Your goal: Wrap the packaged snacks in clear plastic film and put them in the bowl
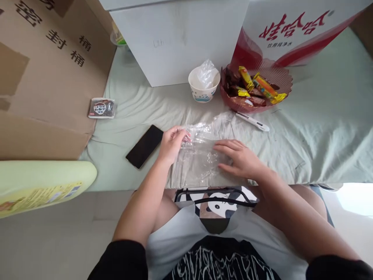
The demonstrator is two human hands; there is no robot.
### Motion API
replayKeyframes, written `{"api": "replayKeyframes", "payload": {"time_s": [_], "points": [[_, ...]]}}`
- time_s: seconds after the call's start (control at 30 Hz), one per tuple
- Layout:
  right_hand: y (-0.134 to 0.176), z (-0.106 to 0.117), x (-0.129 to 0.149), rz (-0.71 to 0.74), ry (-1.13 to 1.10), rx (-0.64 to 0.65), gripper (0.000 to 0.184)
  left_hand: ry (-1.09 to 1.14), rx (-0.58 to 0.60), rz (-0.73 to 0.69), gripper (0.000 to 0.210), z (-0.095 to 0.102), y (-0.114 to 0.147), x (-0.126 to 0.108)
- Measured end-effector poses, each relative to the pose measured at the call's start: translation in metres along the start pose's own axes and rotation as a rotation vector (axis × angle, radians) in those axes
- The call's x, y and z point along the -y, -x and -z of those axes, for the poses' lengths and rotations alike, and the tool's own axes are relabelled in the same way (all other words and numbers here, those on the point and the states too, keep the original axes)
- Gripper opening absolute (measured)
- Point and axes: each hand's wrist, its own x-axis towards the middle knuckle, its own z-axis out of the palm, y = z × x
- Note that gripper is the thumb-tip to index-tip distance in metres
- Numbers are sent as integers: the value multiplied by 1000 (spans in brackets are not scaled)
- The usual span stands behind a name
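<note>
A clear plastic bag (198,165) lies spread over the cloth in front of me, its surface creased and shiny. My left hand (172,144) pinches the bag's upper left part between thumb and fingers. Some small red marking (188,137) shows at those fingertips; I cannot tell whether it is print or a separate item. My right hand (237,157) rests at the bag's right side, fingers stretched out and apart. Just left of my left hand lies a black phone (145,147), screen up. A white pen-shaped tool (253,121) lies beyond my right hand.
A paper cup (204,94) with crumpled plastic in it stands beside a red bowl (250,107) of wrapped snacks. White boxes (186,42) stand behind. At left are a brown carton (52,85), a small packaged snack (101,108) and a pale green rounded object (46,175).
</note>
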Motion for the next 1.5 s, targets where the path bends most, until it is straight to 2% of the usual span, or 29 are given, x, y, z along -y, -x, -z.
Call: {"api": "replayKeyframes", "payload": {"time_s": [0.1,0.13,0.17,0.2,0.23,0.3,0.33,0.37,0.4,0.5,0.57,0.63,0.7,0.77,0.83,0.9,1.0,1.03,1.07,1.1,1.13,1.17,1.27,1.33,1.4,1.47,1.5], "points": [[11,-13,-7,-70,82,85,51,-264,-344,-248,17,9,0,7],[12,-13,-9,-109,113,74,52,-369,-410,-356,22,10,5,6],[12,-13,-11,-152,143,56,53,-469,-394,-467,27,11,12,4],[12,-12,-12,-193,167,37,53,-557,-295,-573,30,10,21,2],[11,-12,-13,-228,182,19,54,-623,-105,-666,31,9,31,-1],[12,-9,-14,-273,182,-16,56,-759,296,-727,44,4,48,-4],[13,-7,-15,-277,170,-29,59,-816,430,-710,46,2,54,-4],[15,-5,-16,-266,156,-32,62,-856,501,-677,43,1,57,-3],[17,-2,-17,-241,140,-21,65,-877,515,-638,38,1,57,-1],[25,5,-24,-170,112,41,66,-815,393,-551,22,6,47,5],[27,7,-27,-176,114,25,48,-696,304,-529,19,10,40,6],[25,6,-29,-172,105,-47,21,-565,247,-525,18,13,36,3],[21,6,-29,-151,50,-135,11,-537,194,-543,14,15,35,0],[18,8,-29,-181,-36,-235,10,-638,176,-562,8,17,34,-2],[18,11,-30,-281,-108,-350,9,-720,192,-550,10,21,32,-1],[21,14,-34,-344,-167,-427,15,-662,198,-479,7,24,31,1],[23,16,-37,-243,-246,-329,58,-390,133,-335,14,28,29,4],[23,15,-37,-202,-257,-275,64,-306,120,-293,17,28,29,5],[22,14,-37,-178,-256,-236,59,-245,120,-262,19,29,29,4],[21,13,-36,-169,-253,-228,45,-212,124,-241,20,30,28,4],[21,12,-35,-174,-253,-241,29,-210,118,-227,20,31,28,4],[20,11,-34,-184,-258,-271,22,-229,88,-224,19,33,27,3],[19,10,-33,-264,-281,-388,36,-285,-113,-243,21,40,22,3],[19,11,-33,-383,-311,-441,41,-226,-178,-253,26,44,17,4],[19,11,-33,-485,-370,-458,35,-100,-125,-247,33,43,14,5],[19,10,-31,-497,-407,-453,26,-3,-61,-211,41,36,11,6],[18,9,-29,-480,-403,-446,31,9,-54,-183,44,32,11,7]]}}
